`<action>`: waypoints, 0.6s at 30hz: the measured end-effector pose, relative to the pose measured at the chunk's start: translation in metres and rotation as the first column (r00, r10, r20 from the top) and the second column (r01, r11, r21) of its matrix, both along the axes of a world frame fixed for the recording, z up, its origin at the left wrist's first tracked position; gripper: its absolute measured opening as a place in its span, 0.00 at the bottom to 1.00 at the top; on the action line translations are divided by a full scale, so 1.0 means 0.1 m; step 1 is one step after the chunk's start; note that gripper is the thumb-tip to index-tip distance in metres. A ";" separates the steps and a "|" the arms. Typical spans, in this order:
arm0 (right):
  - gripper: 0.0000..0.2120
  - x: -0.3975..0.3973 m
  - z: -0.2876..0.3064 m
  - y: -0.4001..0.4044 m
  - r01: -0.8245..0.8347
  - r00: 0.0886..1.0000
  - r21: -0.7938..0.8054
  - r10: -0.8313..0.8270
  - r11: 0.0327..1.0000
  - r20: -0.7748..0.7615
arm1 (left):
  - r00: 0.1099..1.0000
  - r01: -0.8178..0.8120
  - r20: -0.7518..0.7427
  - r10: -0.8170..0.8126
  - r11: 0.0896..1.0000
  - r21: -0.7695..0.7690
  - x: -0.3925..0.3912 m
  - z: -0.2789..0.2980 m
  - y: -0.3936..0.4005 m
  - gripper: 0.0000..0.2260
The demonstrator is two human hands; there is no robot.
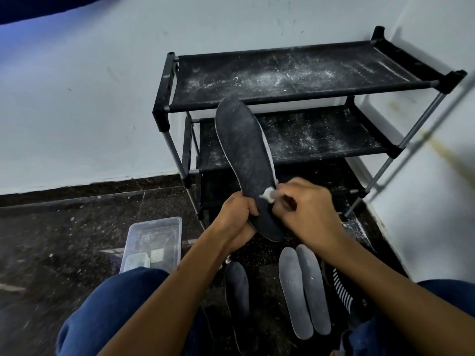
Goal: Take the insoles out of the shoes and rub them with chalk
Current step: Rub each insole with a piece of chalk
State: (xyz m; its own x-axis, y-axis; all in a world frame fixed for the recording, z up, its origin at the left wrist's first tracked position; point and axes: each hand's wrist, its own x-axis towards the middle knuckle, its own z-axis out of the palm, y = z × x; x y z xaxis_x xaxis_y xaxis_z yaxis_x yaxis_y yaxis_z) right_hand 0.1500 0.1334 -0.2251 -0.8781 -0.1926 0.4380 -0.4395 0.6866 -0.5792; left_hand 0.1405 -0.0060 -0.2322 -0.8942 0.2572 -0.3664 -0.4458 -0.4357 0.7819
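I hold a dark insole upright in front of the shoe rack, toe end up. My left hand grips its heel end from the left. My right hand pinches a small white piece of chalk and presses it against the insole's right edge near the heel. On the floor between my knees lie two grey, chalk-dusted insoles side by side. A darker insole lies to their left, partly hidden by my left forearm.
A black three-tier shoe rack, dusted white, stands against the wall. A clear plastic box with small items sits on the dark floor at the left. A black shoe with white stripes lies at the right under my forearm.
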 end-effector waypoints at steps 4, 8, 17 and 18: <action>0.05 0.01 0.02 -0.04 0.004 0.998 -0.010 -0.004 1.000 -0.060 | 1.000 -0.010 0.005 0.010 0.999 -0.052 0.00 -0.02 0.04 0.21; 0.05 0.00 0.03 -0.03 -0.017 0.997 -0.003 0.017 1.000 -0.072 | 0.999 0.042 -0.008 -0.043 0.997 -0.067 0.03 -0.03 0.06 0.19; 0.08 -0.04 0.03 0.03 -0.017 0.999 -0.190 0.010 0.982 -0.040 | 0.997 0.077 0.021 -0.076 0.996 -0.053 0.05 -0.01 0.06 0.20; 0.08 -0.02 0.02 0.01 -0.051 0.997 -0.158 0.042 0.986 -0.060 | 0.997 0.073 0.016 -0.072 0.996 -0.052 0.05 -0.01 0.07 0.20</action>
State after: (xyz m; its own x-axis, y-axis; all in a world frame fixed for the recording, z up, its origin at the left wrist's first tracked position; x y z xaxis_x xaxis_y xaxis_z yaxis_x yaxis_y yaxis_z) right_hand 0.1481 0.1348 -0.2228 -0.8431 -0.1566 0.5145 -0.5036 0.5657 -0.6530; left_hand 0.1458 0.0006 -0.2329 -0.8687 0.3010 -0.3933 -0.4855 -0.3606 0.7964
